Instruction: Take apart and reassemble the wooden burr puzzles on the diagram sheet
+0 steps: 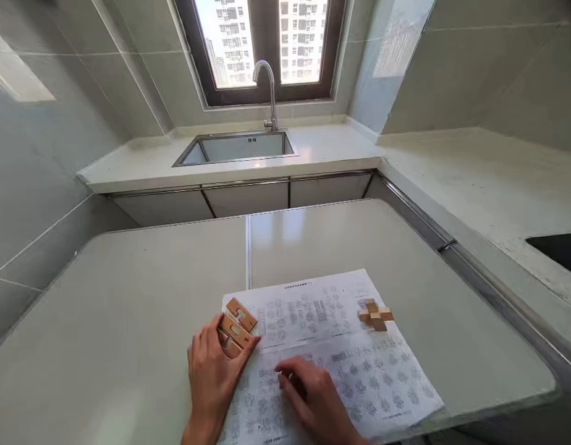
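Left hand: thumb and index finger closed about a group of notched wooden pieces, at 9 to 10 o'clock from the centre of the printed sheet, by its left edge. Three pieces visible, set side by side on a slant; the farthest, at 1 o'clock of the group, is clear of my fingers, the nearest partly hidden by my hand.

Right hand: at 6 o'clock over the sheet, fingers half curled, index extended toward 10 o'clock; cannot tell whether anything is pinched.

Wooden cross-shaped block: at 2 o'clock, on the sheet's right edge, apart from both hands.

Sheet lies on the pale bench. Beyond, at 11 o'clock: sink with faucet.
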Motion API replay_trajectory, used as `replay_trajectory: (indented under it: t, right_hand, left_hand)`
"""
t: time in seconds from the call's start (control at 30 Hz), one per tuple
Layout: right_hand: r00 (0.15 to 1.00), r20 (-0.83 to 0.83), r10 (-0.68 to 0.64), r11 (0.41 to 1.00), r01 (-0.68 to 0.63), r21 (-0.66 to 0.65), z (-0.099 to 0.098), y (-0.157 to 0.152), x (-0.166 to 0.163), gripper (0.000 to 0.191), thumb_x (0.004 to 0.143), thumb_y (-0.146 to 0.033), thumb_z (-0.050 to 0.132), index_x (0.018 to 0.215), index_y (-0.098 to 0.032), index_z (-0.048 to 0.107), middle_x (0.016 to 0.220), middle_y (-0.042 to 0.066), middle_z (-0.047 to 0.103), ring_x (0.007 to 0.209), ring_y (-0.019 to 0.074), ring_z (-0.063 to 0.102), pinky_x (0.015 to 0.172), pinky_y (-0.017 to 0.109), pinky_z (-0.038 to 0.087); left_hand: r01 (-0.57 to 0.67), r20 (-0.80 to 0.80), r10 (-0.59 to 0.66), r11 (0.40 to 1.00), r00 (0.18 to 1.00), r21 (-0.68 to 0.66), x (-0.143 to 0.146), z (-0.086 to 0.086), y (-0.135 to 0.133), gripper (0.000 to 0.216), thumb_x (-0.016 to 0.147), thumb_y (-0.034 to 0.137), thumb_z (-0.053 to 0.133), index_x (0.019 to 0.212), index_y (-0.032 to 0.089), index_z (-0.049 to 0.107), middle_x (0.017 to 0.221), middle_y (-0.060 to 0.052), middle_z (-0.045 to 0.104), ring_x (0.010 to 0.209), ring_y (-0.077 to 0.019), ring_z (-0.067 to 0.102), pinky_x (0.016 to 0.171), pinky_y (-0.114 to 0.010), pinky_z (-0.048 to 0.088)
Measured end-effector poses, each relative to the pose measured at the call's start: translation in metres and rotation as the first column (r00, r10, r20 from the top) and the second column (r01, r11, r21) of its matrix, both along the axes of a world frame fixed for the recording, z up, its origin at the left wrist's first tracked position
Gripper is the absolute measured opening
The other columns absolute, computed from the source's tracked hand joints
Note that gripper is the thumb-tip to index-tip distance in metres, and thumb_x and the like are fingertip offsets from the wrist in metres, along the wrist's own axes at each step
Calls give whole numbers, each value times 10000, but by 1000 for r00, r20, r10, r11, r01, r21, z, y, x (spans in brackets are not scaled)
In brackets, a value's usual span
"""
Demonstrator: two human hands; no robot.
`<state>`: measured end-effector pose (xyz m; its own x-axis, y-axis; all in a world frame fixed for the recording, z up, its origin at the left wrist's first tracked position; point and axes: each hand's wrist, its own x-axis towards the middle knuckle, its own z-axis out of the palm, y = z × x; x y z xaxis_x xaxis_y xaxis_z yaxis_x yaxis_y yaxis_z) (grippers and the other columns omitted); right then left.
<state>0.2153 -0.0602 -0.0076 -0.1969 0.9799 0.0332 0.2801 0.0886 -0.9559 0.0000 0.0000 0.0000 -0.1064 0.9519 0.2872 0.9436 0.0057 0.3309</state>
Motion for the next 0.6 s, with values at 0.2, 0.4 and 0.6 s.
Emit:
replay_trajectory:
  t: [0.2, 0.4, 0.6]
  right_hand:
    - [1000, -14, -7, 1000, 8, 21, 0, -1, -3, 172, 997, -246, 553, 1058, -234, 713, 903, 35, 765, 729, 194, 698, 697, 279, 506]
    - [989, -135, -53, 998, 48, -43, 3, -9, 15, 220, 1039, -372, 554, 1057, -228, 720, 819, 39, 737, 724, 196, 688, 687, 270, 522]
    - [879, -288, -379, 905, 289, -311, 2, -14, 60, 357, 957, -558, 673, 984, -206, 720, 736, 20, 657, 600, 166, 570, 577, 262, 491]
  left_hand:
    - [49, 38, -58, 979, 998, 197, 13, 9, -11, 826, 887, 781, 565, 1416, 150, 497, 1423, -218, 554, 1327, -438, 480, 1115, -620, 386]
    - [306, 263, -354, 929, 897, 206, 32, 14, -41, 305, 987, 408, 666, 1226, 244, 571, 1117, -84, 634, 923, -224, 668, 822, -347, 579]
    - [507, 569, -358, 853, 740, -122, 50, 10, -58, 234, 1009, 348, 603, 846, 239, 477, 640, 76, 423, 500, -101, 408, 453, -179, 373]
